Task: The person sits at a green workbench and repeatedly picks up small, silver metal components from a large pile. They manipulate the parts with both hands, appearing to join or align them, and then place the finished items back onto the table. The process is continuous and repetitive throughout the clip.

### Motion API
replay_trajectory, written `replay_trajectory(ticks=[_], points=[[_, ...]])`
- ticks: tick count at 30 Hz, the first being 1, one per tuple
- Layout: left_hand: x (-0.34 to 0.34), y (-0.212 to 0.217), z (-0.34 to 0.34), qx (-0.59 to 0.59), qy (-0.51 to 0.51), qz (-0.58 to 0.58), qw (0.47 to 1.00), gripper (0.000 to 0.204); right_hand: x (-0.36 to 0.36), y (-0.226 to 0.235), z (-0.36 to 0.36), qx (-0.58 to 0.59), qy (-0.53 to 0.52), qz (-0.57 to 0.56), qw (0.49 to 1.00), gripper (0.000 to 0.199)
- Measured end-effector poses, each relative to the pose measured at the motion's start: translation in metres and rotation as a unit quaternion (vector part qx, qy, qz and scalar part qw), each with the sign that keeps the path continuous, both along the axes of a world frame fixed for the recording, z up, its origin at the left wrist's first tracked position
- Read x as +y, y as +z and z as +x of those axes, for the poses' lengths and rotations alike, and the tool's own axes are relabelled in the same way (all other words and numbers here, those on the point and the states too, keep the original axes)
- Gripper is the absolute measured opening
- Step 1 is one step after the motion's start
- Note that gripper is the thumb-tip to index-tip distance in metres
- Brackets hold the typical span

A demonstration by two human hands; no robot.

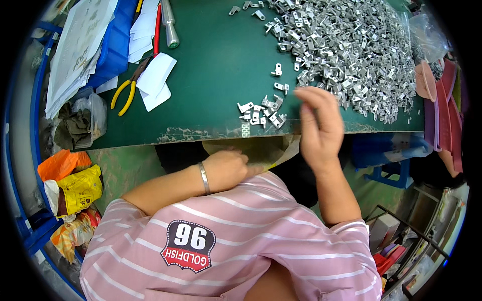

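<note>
My right hand [324, 125] hovers at the table's front edge, just right of a small cluster of silver metal brackets [258, 116]. Its fingers bend leftward and its thumb stands apart, with nothing visible between them. Beyond it spreads a large heap of the same brackets [356, 60]. My left hand [226, 170], with a metal bangle at the wrist, is low over my lap below the table edge. Its fingers curl at the near rim of a yellowish translucent plastic bag [273, 150] and seem to grip it; the fingertips are partly hidden.
On the green table [211, 75] at left lie yellow-handled pliers [131, 88], white paper slips [156, 75], a metal rod tool [169, 30] and a blue bin [113, 50]. A plastic tub [93, 118] sits at the left corner. A blue stool [391, 173] stands under the right side.
</note>
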State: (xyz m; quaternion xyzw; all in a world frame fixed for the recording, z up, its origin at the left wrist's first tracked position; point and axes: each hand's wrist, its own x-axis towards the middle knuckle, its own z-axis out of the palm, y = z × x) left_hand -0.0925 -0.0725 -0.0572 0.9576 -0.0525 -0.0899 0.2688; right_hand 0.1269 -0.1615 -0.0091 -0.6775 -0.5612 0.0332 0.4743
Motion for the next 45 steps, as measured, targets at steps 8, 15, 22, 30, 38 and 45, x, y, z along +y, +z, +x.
replay_trajectory(ticks=[8, 15, 22, 30, 38, 45], points=[[0.024, 0.068, 0.034, -0.341, 0.299, 0.016, 0.891, 0.028, -0.012, -0.016, -0.019, -0.045, 0.062, -0.031, 0.997, 0.032], [0.044, 0.048, 0.021, -0.266, 0.277, -0.069, 0.921, 0.043, -0.021, -0.02, -0.03, -0.065, 0.106, 0.018, 0.992, 0.032], [0.033, 0.059, 0.038, -0.254, 0.292, -0.041, 0.921, 0.039, -0.01, -0.021, -0.037, -0.092, 0.075, 0.035, 0.992, 0.025], [0.031, 0.046, 0.028, -0.3, 0.153, -0.055, 0.94, 0.007, -0.027, -0.026, -0.024, -0.057, 0.182, 0.054, 0.98, 0.025], [0.032, 0.044, 0.031, -0.296, 0.082, -0.032, 0.951, 0.012, 0.025, -0.008, -0.018, -0.117, 0.01, -0.058, 0.991, 0.042], [0.027, 0.047, 0.031, -0.3, 0.25, -0.07, 0.918, 0.043, 0.044, -0.008, -0.024, -0.154, 0.0, -0.103, 0.983, 0.053]])
